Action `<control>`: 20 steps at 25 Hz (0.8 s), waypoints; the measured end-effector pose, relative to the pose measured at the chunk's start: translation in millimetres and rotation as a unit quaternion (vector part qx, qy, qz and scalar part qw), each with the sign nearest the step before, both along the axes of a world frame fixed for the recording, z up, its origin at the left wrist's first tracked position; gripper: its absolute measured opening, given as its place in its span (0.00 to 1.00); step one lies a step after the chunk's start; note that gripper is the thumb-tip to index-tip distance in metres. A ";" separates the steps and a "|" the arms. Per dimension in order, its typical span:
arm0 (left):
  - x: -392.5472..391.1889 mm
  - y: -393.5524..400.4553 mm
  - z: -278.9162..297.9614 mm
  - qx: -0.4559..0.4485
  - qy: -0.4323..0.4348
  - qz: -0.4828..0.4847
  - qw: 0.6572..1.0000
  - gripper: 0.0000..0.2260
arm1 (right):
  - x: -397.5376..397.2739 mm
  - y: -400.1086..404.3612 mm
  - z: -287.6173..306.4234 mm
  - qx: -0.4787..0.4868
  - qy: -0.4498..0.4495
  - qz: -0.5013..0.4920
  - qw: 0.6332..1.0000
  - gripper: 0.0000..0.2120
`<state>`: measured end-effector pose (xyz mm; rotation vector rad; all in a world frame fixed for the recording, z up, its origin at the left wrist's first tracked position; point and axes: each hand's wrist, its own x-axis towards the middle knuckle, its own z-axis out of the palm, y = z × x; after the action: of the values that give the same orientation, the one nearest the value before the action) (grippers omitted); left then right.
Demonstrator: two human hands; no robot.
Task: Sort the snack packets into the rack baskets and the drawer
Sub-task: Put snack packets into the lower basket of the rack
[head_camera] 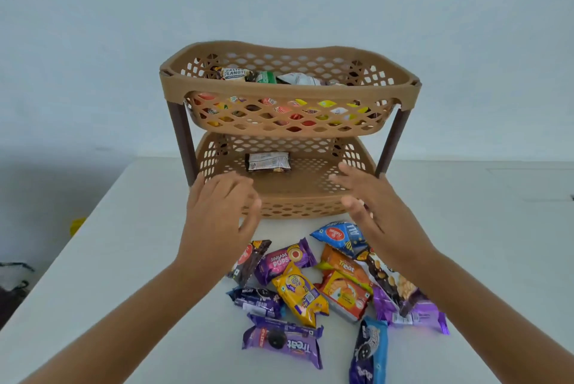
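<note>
A tan two-tier rack stands on the white table. Its upper basket (289, 91) holds several small snack packets. In the lower basket (298, 194) lies one dark packet (268, 162), towards the back. A heap of several snack packets (326, 287) in purple, yellow, orange and blue lies on the table in front of the rack. My left hand (217, 209) hovers at the lower basket's front left corner, fingers spread and empty. At the front right of that basket is my right hand (369, 206), also empty with fingers apart. No drawer is in view.
The white table (124, 259) drops off at its left edge, with a yellow object (77, 225) and dark things on the floor beyond. A plain wall stands behind the rack. Brown legs (183, 141) hold up the upper basket.
</note>
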<state>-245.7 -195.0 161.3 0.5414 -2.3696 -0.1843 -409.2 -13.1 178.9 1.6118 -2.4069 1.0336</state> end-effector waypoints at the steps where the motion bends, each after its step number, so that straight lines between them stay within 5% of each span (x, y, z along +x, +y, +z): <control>1: 8.9 5.9 -20.8 0.026 -0.012 0.011 1.000 0.17 | 5.7 8.0 -18.4 0.022 -0.010 -0.016 1.000 0.25; 11: 85.5 43.8 -155.6 0.199 -0.107 0.093 0.970 0.11 | 52.5 67.2 -141.7 0.098 -0.054 -0.134 0.985 0.17; 14: 100.8 43.0 -171.0 0.212 -0.143 0.102 0.961 0.15 | 62.3 80.1 -153.7 0.068 -0.016 -0.148 0.986 0.11; 20: 106.5 51.2 -181.6 0.273 -0.132 0.006 0.953 0.29 | 85.6 106.2 -170.5 0.031 -0.043 -0.130 0.990 0.17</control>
<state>-139.2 -143.7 -20.3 0.8838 -2.5665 -0.8244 -323.6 93.1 8.3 1.2462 -2.6402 1.0095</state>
